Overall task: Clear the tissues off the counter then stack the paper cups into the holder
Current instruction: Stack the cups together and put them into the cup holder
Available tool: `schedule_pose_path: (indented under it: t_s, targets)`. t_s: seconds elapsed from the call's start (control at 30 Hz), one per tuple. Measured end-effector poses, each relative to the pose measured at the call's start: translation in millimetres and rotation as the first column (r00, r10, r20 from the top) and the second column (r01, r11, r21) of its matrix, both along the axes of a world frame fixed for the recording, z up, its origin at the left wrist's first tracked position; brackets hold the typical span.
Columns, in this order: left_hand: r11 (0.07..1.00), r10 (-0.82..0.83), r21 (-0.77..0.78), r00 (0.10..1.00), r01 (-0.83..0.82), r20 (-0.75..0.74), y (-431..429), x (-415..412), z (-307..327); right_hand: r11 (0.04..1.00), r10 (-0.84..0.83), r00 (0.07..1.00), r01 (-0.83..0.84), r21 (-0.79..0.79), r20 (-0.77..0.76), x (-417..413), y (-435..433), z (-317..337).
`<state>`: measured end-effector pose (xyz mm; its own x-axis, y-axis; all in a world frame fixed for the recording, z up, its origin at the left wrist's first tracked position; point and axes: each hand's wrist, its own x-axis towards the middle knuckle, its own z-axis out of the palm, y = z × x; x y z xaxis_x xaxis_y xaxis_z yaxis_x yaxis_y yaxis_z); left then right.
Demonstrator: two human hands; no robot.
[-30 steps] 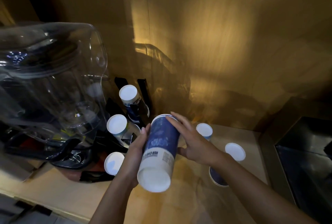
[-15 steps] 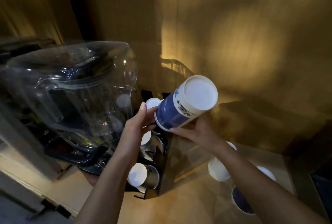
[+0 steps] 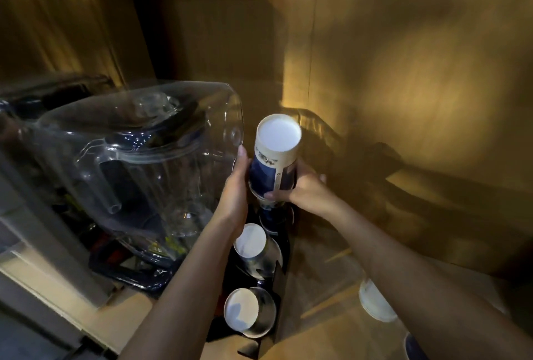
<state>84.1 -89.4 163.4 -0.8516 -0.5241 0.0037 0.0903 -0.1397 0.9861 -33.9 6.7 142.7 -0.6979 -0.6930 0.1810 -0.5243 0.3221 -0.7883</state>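
A stack of blue-and-white paper cups [image 3: 275, 157] stands upside down, white base up, over the far slot of the black cup holder [image 3: 281, 270]. My left hand [image 3: 237, 186] presses its left side and my right hand [image 3: 302, 189] grips its lower right side. The stack's lower end meets more cups in that slot, where they are partly hidden by my hands. Two other slots hold upturned cup stacks: the middle cup stack [image 3: 253, 247] and the near cup stack [image 3: 245, 309]. A loose white cup [image 3: 375, 300] sits on the wooden counter [image 3: 331, 331] under my right forearm.
A large clear plastic blender jug [image 3: 138, 163] on a dark base stands close to the left of the holder. A wooden wall rises right behind. Another dark-blue cup [image 3: 414, 346] shows at the bottom right edge.
The cup stack has swung from tilted to nearly upright and dropped onto the holder's far slot. Both hands moved with it; the camera shifted closer.
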Motion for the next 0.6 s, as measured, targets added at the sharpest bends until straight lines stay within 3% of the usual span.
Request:
schedule_pose_path:
  t_s: [0.1, 0.3, 0.37, 0.47, 0.6]
  targets:
    - [0.998, 0.061, 0.002, 0.998, -0.061, 0.014, -4, -8, -9, 0.999, -0.035, 0.999, 0.035, -0.007, -0.024, -2, -6, -2]
    - [0.934, 0.226, -0.291, 0.974, -0.209, 0.025, -5, -14, -31, 0.998, -0.054, 0.998, 0.053, -0.024, -0.030, -5, -6, -15]
    - [0.851, 0.254, -0.495, 0.962, -0.173, 0.100, -4, -15, -38, 0.999, -0.022, 0.998, 0.024, 0.031, -0.066, -5, -6, -18]
    - [0.645, 0.319, -0.762, 0.928, -0.065, 0.191, -4, -17, -49, 0.994, -0.011, 0.989, 0.026, 0.106, -0.145, -5, -7, -25]
    - [0.503, 0.353, -0.864, 0.910, 0.013, 0.219, -4, -19, -53, 0.987, 0.017, 0.984, 0.011, 0.158, -0.178, -6, -9, -25]
